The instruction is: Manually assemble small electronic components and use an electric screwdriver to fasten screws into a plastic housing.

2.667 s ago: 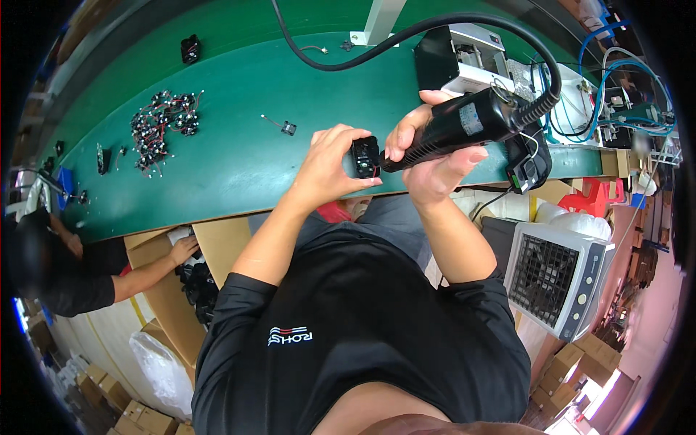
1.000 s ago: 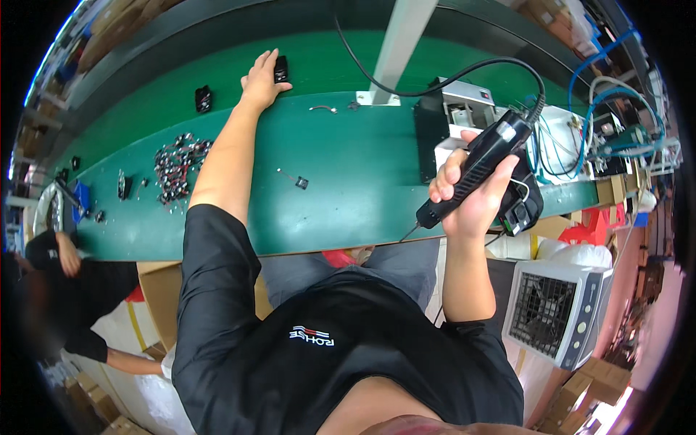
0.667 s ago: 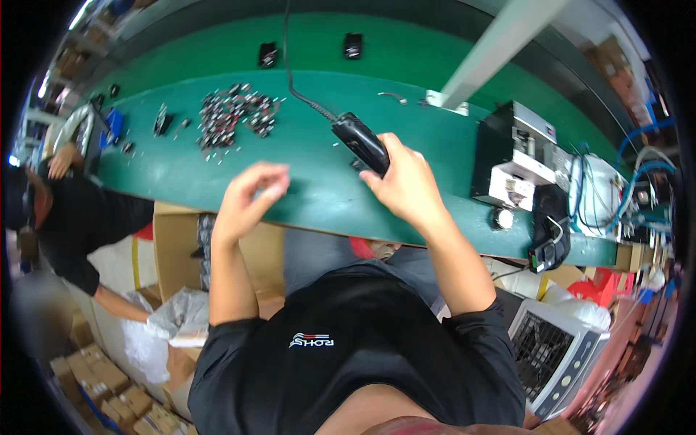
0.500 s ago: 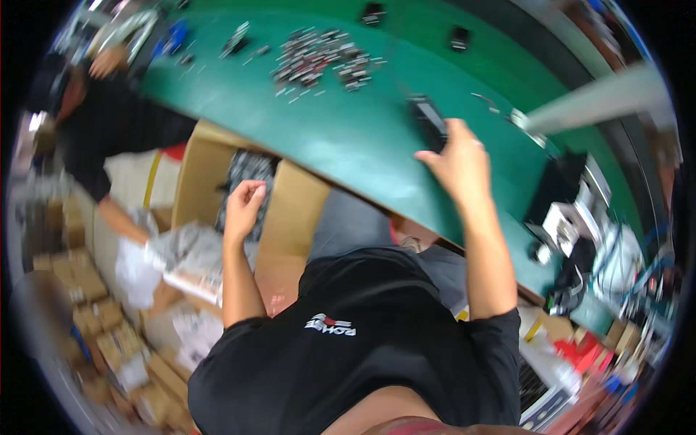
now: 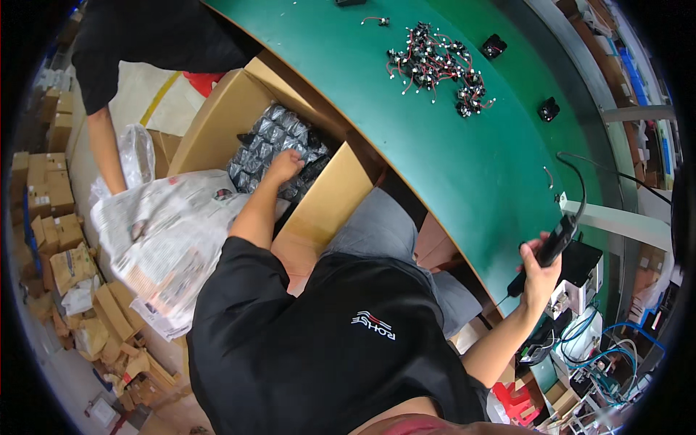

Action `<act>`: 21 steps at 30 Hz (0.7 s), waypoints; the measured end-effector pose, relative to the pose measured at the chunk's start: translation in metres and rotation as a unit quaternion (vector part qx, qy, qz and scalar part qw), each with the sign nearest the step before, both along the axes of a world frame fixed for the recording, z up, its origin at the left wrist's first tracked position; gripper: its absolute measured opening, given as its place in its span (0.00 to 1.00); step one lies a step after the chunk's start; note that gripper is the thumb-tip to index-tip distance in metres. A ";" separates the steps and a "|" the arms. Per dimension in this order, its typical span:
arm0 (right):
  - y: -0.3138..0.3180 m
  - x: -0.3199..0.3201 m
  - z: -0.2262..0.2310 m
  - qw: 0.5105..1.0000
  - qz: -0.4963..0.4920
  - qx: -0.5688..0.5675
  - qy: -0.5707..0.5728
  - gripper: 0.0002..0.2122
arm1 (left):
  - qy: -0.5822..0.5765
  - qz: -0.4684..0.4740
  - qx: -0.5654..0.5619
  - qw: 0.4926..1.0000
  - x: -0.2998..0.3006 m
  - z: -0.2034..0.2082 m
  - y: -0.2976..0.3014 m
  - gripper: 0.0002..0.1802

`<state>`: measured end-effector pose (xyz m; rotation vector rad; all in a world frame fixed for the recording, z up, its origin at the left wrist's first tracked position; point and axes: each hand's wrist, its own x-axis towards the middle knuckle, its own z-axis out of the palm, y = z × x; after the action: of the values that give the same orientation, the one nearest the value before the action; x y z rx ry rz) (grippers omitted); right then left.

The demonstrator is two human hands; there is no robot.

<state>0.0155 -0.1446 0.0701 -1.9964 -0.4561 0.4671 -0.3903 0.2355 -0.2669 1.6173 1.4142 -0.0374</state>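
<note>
My right hand [image 5: 539, 279] is wrapped round a black corded electric screwdriver [image 5: 557, 242], held near the table's right end. Its thin bit points down toward the table edge, and the cable rises from its other end. My left hand [image 5: 287, 165] is inside an open cardboard box [image 5: 316, 209], its fingers curled against several black parts in clear plastic wrapping [image 5: 264, 141]. What those fingers grip, if anything, is hidden.
A pile of small black parts with red wires [image 5: 428, 61] lies on the green table [image 5: 406, 152]. Two black blocks stand beyond it. A newspaper-like sheet [image 5: 167, 232] covers things left of the box. A co-worker's arm [image 5: 106, 148] reaches down there. Cartons are stacked far left.
My right hand, beside the dark tool over the table before, now grips the screwdriver farther right and nearer me. My left hand reaches deeper into the box. The view has turned.
</note>
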 end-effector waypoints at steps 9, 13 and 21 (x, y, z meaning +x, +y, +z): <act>-0.034 -0.048 0.013 0.997 -0.082 0.003 -0.002 0.21 | 0.171 0.087 0.127 0.973 0.078 -0.044 0.031 0.40; -0.033 -0.057 0.014 0.994 -0.105 -0.009 0.012 0.22 | 0.185 0.056 0.163 0.967 0.081 -0.046 0.033 0.29; -0.017 -0.056 0.004 0.993 -0.082 0.040 0.071 0.19 | -0.321 0.312 0.021 0.894 0.006 0.042 0.009 0.16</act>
<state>-0.0403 -0.1613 0.0737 -1.8905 -0.2176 0.4775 -0.3840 0.2450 -0.2244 0.9872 1.3233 0.8319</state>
